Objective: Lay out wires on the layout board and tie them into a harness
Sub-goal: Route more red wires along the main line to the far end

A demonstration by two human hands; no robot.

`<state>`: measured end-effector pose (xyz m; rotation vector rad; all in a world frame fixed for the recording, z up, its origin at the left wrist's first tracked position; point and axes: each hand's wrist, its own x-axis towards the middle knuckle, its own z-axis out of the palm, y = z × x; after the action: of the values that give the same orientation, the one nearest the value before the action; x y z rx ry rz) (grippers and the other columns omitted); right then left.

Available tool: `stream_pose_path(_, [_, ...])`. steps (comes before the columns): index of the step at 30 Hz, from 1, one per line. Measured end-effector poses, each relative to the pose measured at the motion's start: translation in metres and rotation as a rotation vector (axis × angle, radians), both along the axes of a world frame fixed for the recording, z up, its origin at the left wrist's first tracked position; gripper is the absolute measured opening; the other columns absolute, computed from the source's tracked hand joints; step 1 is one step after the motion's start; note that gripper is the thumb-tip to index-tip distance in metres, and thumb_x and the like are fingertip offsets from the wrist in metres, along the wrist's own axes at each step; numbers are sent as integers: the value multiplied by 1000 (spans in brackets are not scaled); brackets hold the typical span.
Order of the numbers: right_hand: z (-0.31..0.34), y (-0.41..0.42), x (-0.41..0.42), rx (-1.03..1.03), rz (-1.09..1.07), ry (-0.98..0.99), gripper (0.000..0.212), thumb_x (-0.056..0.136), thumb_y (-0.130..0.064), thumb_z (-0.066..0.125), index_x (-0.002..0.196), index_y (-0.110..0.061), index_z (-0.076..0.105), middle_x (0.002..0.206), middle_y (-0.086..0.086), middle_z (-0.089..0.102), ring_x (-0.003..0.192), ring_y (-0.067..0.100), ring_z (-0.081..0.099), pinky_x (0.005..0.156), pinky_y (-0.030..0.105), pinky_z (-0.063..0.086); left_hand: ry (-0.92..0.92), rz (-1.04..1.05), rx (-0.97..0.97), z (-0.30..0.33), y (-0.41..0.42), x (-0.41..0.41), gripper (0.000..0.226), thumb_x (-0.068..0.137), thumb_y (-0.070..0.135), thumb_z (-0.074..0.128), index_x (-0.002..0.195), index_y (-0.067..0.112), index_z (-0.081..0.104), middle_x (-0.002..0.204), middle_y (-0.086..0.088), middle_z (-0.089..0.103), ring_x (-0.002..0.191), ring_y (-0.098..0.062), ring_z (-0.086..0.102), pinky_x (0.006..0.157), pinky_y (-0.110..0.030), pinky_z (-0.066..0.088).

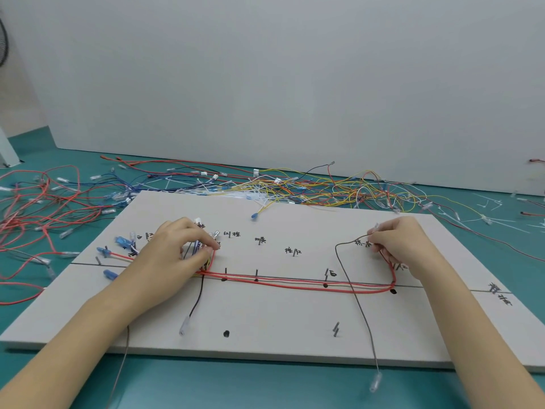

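Observation:
A pale layout board with nails and handwritten labels lies on the green table. Red wires run along its drawn centre line from left to right. My left hand pinches the bundle of wire ends at the board's left, where the red wires bend upward. My right hand pinches wire ends at the right, where the red wires curve up. A brown wire loops from my right hand down over the board's front edge to a clear terminal. A black wire hangs toward the front.
Tangled red wires lie on the table to the left. Yellow, white and blue wires are heaped behind the board. White cable ties are scattered at the right. A grey wall stands behind.

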<state>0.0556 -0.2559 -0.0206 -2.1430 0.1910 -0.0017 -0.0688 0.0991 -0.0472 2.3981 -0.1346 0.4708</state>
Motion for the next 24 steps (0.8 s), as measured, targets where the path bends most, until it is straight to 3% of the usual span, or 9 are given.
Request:
stream_pose_path(7, [4, 8, 7, -124, -7, 64, 19, 79, -1, 56, 61, 2, 62, 57, 14, 59, 51, 22, 42, 51, 27, 35, 10, -8, 20, 0, -1, 0, 24, 89, 13, 65, 87, 36, 72, 95, 14, 58, 101, -10, 50, 78, -28, 36])
stream_pose_path(15, [16, 11, 14, -106, -16, 185, 6, 80, 3, 55, 79, 6, 60, 56, 13, 56, 40, 18, 41, 36, 17, 32, 22, -13, 44, 0, -2, 0, 25, 89, 14, 65, 86, 38, 70, 95, 16, 57, 101, -10, 49, 77, -26, 36])
stream_pose_path(20, [6, 15, 15, -151, 4, 187, 13, 80, -9, 50, 80, 1, 57, 62, 16, 58, 49, 23, 42, 45, 21, 33, 31, -18, 65, 1, -4, 0, 31, 90, 13, 63, 84, 43, 67, 96, 17, 57, 100, -8, 47, 76, -17, 33])
stream_pose_path(24, [-1, 22, 13, -316, 54, 100, 15, 81, -20, 56, 78, -4, 56, 68, 11, 59, 54, 24, 48, 52, 23, 38, 34, -19, 65, 1, -4, 0, 30, 90, 13, 64, 85, 42, 67, 96, 17, 57, 101, -9, 48, 76, -19, 32])
